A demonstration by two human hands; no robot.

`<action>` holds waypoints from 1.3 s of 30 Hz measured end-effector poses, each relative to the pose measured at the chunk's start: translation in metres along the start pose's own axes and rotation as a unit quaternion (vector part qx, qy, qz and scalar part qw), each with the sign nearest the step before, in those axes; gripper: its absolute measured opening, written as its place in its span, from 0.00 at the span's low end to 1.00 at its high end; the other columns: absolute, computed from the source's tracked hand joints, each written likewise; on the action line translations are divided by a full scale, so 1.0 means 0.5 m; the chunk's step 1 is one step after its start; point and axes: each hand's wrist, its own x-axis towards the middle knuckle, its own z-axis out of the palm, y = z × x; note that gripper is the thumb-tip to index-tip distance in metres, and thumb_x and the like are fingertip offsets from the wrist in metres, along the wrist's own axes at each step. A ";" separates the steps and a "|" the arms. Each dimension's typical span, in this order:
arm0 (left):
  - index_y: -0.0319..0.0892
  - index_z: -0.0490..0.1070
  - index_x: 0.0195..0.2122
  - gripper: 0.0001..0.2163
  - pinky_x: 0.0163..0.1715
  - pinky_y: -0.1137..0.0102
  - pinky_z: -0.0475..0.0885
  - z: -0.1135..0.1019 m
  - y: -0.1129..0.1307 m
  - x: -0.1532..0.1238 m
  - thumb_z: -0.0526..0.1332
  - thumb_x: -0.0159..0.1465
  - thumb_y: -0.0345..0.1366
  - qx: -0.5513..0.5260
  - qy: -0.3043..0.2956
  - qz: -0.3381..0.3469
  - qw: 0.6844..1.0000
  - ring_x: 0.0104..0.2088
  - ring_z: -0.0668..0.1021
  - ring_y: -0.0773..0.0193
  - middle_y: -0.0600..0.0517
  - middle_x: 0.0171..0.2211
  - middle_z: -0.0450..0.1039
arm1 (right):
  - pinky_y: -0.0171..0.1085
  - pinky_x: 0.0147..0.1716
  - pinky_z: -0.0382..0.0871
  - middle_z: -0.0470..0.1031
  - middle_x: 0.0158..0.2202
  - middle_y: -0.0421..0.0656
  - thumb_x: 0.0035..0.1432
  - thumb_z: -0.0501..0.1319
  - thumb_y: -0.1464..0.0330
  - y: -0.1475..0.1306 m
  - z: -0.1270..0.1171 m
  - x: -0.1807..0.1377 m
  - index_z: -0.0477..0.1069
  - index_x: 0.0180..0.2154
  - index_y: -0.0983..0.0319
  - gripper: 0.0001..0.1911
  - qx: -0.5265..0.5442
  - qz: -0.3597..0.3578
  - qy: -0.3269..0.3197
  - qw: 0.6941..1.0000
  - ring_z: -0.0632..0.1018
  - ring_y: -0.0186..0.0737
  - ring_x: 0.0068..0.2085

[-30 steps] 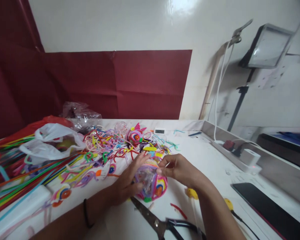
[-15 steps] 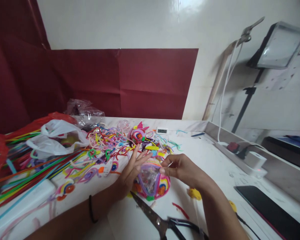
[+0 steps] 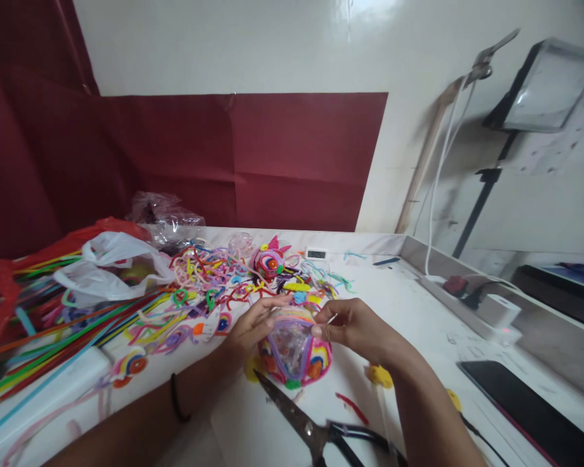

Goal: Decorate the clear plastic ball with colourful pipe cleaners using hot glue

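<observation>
A round craft piece covered in coloured pipe-cleaner coils, with a clear centre, rests on the white table. My left hand curls against its left side, fingers bent onto its top edge. My right hand is closed in a pinch at the piece's upper right, thumb and forefinger pressed on a thin pale strand I can barely make out. A finished pink coiled figure stands behind.
Loose pipe-cleaner pieces and long straight ones cover the left of the table with plastic bags. Open scissors lie near the front edge. A small digital clock, a power strip and a dark phone are right.
My left hand's fingers, spread out half a second ago, have curled down onto the craft piece. The right hand keeps its pinch in nearly the same place.
</observation>
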 end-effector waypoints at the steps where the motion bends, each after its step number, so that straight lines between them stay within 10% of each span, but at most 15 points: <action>1: 0.47 0.75 0.47 0.12 0.63 0.56 0.60 -0.003 -0.001 0.002 0.63 0.63 0.42 -0.001 -0.001 -0.009 1.000 0.64 0.66 0.47 0.49 0.63 0.67 | 0.35 0.29 0.63 0.71 0.25 0.38 0.41 0.71 0.54 0.000 0.000 0.000 0.72 0.25 0.62 0.19 0.001 0.000 0.001 1.000 0.68 0.34 0.27; 15: 0.47 0.70 0.55 0.18 0.53 0.61 0.71 -0.003 0.009 -0.004 0.59 0.66 0.46 -0.019 -0.046 -0.092 0.995 0.55 0.75 0.51 0.48 0.56 0.74 | 0.35 0.28 0.66 0.74 0.26 0.39 0.41 0.73 0.55 0.012 -0.004 0.004 0.75 0.28 0.63 0.18 -0.011 -0.005 0.021 1.000 0.70 0.35 0.28; 39: 0.47 0.69 0.59 0.20 0.65 0.60 0.59 -0.020 -0.015 0.009 0.53 0.70 0.48 0.091 -0.046 -0.025 0.994 0.65 0.65 0.50 0.48 0.63 0.66 | 0.34 0.28 0.63 0.71 0.25 0.38 0.42 0.72 0.54 -0.012 -0.008 -0.005 0.74 0.26 0.63 0.19 0.010 -0.016 0.023 1.000 0.68 0.35 0.28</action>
